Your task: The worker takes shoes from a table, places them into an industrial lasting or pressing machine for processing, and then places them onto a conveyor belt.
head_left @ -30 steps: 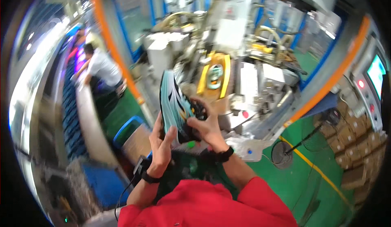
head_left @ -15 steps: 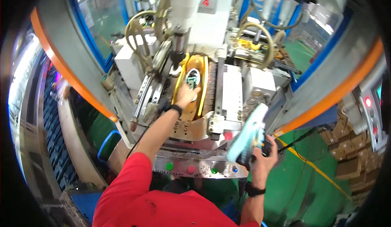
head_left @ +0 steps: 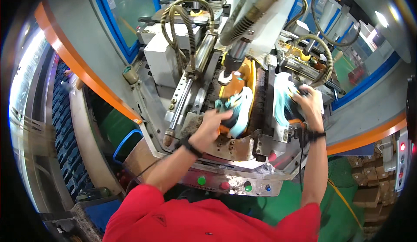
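My left hand [head_left: 209,128] grips a sneaker [head_left: 241,111] with a pale teal-and-white sole and a dark upper. This sneaker is blurred and sits over the near part of a yellow-sided cradle [head_left: 252,81] in the machine; whether it touches the cradle floor I cannot tell. To the right, my right hand [head_left: 311,108] is closed around a second, similar sneaker [head_left: 281,95], held tilted sole-side left over the white block beside the cradle. A dark press rod [head_left: 237,54] with a white round tip hangs over the cradle's far left part.
A metal cylinder rod [head_left: 181,107] flanks the cradle on the left. The front panel [head_left: 234,185] carries green, red and blue buttons. Orange-edged guards [head_left: 87,77] curve in on both sides. A belt [head_left: 71,129] runs at far left; cartons [head_left: 369,198] are stacked at right.
My left hand has come from inside the cradle and now holds a sneaker. The right hand has carried its sneaker forward, from beyond the machine's front right corner to beside the cradle. The view has shifted.
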Action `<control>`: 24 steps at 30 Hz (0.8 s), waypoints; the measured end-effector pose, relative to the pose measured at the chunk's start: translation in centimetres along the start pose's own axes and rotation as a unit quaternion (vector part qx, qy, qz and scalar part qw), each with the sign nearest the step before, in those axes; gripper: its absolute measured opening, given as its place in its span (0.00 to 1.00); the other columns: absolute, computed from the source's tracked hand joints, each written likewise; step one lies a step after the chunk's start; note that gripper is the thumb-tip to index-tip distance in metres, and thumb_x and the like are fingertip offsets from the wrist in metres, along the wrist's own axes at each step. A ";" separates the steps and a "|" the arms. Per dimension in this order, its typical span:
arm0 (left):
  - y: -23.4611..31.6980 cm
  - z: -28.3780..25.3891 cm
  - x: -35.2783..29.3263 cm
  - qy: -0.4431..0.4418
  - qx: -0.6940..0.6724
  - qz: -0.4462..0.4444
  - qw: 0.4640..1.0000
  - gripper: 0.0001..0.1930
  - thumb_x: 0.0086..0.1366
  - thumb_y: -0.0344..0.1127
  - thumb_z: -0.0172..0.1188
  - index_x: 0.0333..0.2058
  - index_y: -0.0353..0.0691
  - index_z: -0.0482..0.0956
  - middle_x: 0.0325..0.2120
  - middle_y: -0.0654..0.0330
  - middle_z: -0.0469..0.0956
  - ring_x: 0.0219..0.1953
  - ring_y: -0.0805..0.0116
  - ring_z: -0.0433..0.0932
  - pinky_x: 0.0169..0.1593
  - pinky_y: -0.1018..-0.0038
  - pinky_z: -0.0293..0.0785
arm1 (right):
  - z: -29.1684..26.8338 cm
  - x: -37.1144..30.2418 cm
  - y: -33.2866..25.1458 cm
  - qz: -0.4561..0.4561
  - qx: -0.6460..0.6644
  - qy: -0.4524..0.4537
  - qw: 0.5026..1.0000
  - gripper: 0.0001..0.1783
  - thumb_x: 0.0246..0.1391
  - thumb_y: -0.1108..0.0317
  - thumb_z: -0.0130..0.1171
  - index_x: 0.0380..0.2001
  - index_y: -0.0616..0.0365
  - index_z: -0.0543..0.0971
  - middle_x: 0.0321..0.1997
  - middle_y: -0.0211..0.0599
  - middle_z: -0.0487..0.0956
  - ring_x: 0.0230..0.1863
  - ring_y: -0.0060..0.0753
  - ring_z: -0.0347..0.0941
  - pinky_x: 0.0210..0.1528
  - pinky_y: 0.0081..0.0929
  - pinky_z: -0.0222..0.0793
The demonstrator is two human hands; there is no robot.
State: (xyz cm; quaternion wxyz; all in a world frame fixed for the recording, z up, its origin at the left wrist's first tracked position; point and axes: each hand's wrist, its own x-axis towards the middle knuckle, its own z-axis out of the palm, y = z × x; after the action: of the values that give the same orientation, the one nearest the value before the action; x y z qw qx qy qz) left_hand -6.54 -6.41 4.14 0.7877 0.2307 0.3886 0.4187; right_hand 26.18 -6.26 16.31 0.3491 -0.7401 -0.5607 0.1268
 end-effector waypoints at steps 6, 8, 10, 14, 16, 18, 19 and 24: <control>1.1 -5.5 -17.5 0.082 0.017 0.046 0.995 0.25 0.58 0.26 0.64 0.54 0.28 0.69 0.41 0.58 0.78 0.42 0.69 0.78 0.48 0.73 0.76 | 18.2 8.4 -3.9 0.018 -0.130 -0.136 0.982 0.23 0.31 0.59 0.71 0.31 0.65 0.81 0.38 0.54 0.82 0.43 0.51 0.80 0.46 0.38 0.75; 1.1 -8.4 -22.7 0.135 -0.004 0.075 0.988 0.30 0.54 0.23 0.65 0.56 0.26 0.67 0.46 0.55 0.76 0.46 0.67 0.77 0.51 0.73 0.73 | 22.3 6.9 -5.7 0.004 -0.159 -0.135 0.978 0.23 0.36 0.61 0.66 0.35 0.67 0.79 0.38 0.55 0.82 0.42 0.56 0.80 0.46 0.41 0.76; 1.7 -9.5 -26.5 0.168 0.019 0.136 0.976 0.32 0.52 0.30 0.69 0.55 0.27 0.68 0.46 0.55 0.76 0.47 0.68 0.77 0.54 0.72 0.72 | 27.3 6.7 -1.9 -0.064 -0.164 -0.020 0.984 0.16 0.43 0.66 0.60 0.36 0.64 0.76 0.36 0.59 0.81 0.40 0.57 0.80 0.44 0.44 0.76; 0.2 -11.3 -32.5 0.273 -0.018 0.196 0.942 0.26 0.58 0.33 0.64 0.53 0.29 0.70 0.44 0.56 0.78 0.42 0.67 0.80 0.50 0.71 0.76 | 29.5 4.8 -4.3 0.033 -0.179 -0.014 0.983 0.24 0.46 0.66 0.60 0.46 0.63 0.67 0.39 0.59 0.81 0.42 0.58 0.79 0.45 0.46 0.76; -2.1 -12.6 -34.1 0.303 -0.027 0.215 0.928 0.22 0.61 0.32 0.61 0.52 0.30 0.71 0.43 0.57 0.79 0.42 0.69 0.81 0.45 0.73 0.78 | 28.1 4.0 -4.4 0.037 -0.134 -0.059 0.989 0.26 0.46 0.64 0.61 0.47 0.63 0.66 0.43 0.61 0.78 0.44 0.63 0.77 0.47 0.48 0.74; -4.0 -12.4 -35.1 0.377 -0.072 0.228 0.895 0.20 0.61 0.33 0.61 0.50 0.32 0.73 0.41 0.59 0.79 0.39 0.73 0.81 0.38 0.78 0.78 | 25.6 0.4 -5.3 -0.130 -0.094 0.013 0.987 0.25 0.46 0.66 0.60 0.47 0.64 0.66 0.45 0.63 0.75 0.45 0.67 0.75 0.47 0.50 0.72; -4.7 -11.8 -35.7 0.392 -0.085 0.232 0.886 0.17 0.62 0.34 0.61 0.48 0.34 0.74 0.38 0.61 0.80 0.34 0.76 0.80 0.31 0.82 0.75 | 24.0 -2.1 -6.5 -0.177 -0.060 -0.003 0.982 0.25 0.47 0.70 0.59 0.48 0.64 0.65 0.45 0.66 0.73 0.43 0.69 0.73 0.46 0.52 0.71; -7.2 -9.9 -35.9 0.409 -0.120 0.225 0.876 0.12 0.64 0.34 0.60 0.43 0.35 0.75 0.36 0.60 0.80 0.33 0.72 0.81 0.29 0.80 0.76 | 20.0 -22.7 -10.2 -0.336 0.205 -0.071 0.916 0.13 0.47 0.72 0.58 0.39 0.58 0.78 0.34 0.45 0.77 0.38 0.48 0.75 0.39 0.41 0.73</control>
State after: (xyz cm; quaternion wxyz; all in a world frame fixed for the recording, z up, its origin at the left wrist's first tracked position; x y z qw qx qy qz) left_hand -23.52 -40.05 8.36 0.4652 0.0240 0.5603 0.6849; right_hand -0.72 -18.34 3.89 0.4745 -0.4090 -0.7615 0.1662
